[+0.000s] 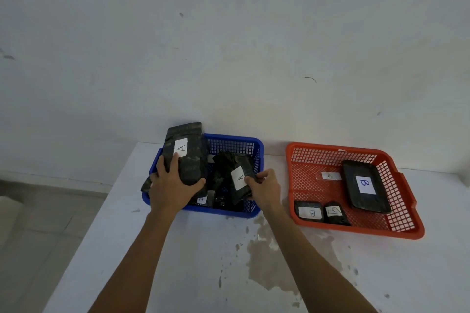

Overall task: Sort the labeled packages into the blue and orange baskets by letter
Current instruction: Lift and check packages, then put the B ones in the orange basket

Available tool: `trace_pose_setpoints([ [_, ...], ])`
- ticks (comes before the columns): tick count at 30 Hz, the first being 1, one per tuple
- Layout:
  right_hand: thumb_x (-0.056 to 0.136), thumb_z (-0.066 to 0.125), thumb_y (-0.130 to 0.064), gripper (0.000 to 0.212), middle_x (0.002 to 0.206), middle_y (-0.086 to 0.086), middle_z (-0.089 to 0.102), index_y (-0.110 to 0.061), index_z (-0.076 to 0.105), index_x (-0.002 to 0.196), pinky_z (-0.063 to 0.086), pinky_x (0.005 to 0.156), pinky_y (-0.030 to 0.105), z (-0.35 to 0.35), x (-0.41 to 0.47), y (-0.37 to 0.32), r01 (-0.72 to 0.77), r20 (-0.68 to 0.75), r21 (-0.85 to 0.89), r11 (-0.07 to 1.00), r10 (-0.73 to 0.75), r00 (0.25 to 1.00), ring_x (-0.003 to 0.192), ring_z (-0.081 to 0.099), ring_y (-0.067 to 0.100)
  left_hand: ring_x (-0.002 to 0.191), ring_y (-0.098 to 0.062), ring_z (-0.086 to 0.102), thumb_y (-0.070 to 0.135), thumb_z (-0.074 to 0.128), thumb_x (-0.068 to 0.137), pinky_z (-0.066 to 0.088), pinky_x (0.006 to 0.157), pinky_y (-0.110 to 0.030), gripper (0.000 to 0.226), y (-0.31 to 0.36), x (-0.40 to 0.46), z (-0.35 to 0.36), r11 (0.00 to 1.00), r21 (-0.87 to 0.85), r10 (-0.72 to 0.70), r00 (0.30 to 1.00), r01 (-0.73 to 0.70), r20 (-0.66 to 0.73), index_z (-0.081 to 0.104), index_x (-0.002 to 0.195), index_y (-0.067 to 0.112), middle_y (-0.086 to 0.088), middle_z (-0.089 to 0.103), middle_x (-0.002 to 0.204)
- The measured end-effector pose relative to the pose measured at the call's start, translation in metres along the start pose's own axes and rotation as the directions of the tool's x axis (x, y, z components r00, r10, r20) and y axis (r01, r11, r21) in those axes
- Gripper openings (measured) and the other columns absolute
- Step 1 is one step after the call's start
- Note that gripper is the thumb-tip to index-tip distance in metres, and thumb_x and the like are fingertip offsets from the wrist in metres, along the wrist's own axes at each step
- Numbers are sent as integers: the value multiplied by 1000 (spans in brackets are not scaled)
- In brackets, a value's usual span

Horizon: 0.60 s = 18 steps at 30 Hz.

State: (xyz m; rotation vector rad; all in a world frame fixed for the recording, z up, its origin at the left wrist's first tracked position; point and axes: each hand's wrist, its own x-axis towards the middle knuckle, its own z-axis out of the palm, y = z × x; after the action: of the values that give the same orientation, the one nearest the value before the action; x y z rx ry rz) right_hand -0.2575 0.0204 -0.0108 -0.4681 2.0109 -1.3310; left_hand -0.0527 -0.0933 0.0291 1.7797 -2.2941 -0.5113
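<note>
Packages marked A are both over the blue basket (236,143) right now: the left hand (173,185) is wrapped around the big A package (187,157), long axis standing up and tilted back, while the right hand (265,185) pinches the smaller A package (235,175) by its edge. Both arms reach straight forward. B packages sit in the orange basket (404,185), so I'd guess it's just lowering these in.
</note>
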Motion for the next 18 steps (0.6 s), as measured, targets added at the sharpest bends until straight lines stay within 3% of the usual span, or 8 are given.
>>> trace_pose_setpoints([
  [2, 92, 73, -18, 27, 96, -4, 63, -17, 49, 104, 65, 65, 46, 13, -2, -2, 9, 45, 5, 1000, -9, 999, 88, 71, 22, 137, -43, 31, 72, 65, 71, 43, 97, -60, 102, -3, 0, -3, 1000, -13, 11, 999, -11, -34, 20, 153, 30, -8, 16, 161],
  [8, 98, 64, -11, 37, 118, 7, 64, -15, 49, 131, 65, 73, 47, 36, 1, -2, -111, 96, 204, 973, 93, 991, 106, 68, 27, 133, -35, 32, 63, 71, 72, 50, 88, -58, 94, -30, 10, -21, 988, -96, 107, 985, -121, -139, 29, 150, 31, 2, 22, 156],
  [11, 99, 61, -9, 41, 121, 9, 64, -12, 48, 138, 64, 77, 48, 42, 5, 0, -173, 163, 212, 962, 140, 977, 100, 67, 23, 133, -33, 32, 58, 75, 72, 52, 88, -60, 94, -41, 15, -27, 973, -121, 179, 974, -196, -141, 31, 150, 31, 2, 23, 155],
  [14, 100, 57, -5, 44, 115, 9, 66, -10, 45, 143, 65, 69, 38, 53, 6, -3, -284, 296, 263, 922, 203, 933, 96, 67, 22, 132, -32, 34, 59, 76, 71, 53, 88, -58, 89, -42, 22, -28, 962, -102, 241, 963, -254, -122, 36, 146, 32, 4, 24, 154],
  [16, 101, 56, -6, 47, 124, 12, 65, -10, 43, 146, 64, 67, 35, 63, 3, -4, -306, 375, 213, 928, 211, 903, 102, 67, 26, 132, -32, 33, 63, 74, 70, 52, 89, -57, 89, -40, 26, -27, 964, -74, 248, 964, -256, -95, 37, 145, 32, 6, 24, 154],
  [18, 101, 58, -12, 44, 129, 11, 65, -10, 49, 144, 61, 81, 37, 70, 2, -3, -130, 424, -31, 991, 131, 896, 111, 65, 28, 132, -33, 32, 65, 73, 69, 51, 91, -58, 91, -39, 27, -25, 963, -62, 256, 964, -261, -79, 37, 145, 31, 7, 26, 153],
])
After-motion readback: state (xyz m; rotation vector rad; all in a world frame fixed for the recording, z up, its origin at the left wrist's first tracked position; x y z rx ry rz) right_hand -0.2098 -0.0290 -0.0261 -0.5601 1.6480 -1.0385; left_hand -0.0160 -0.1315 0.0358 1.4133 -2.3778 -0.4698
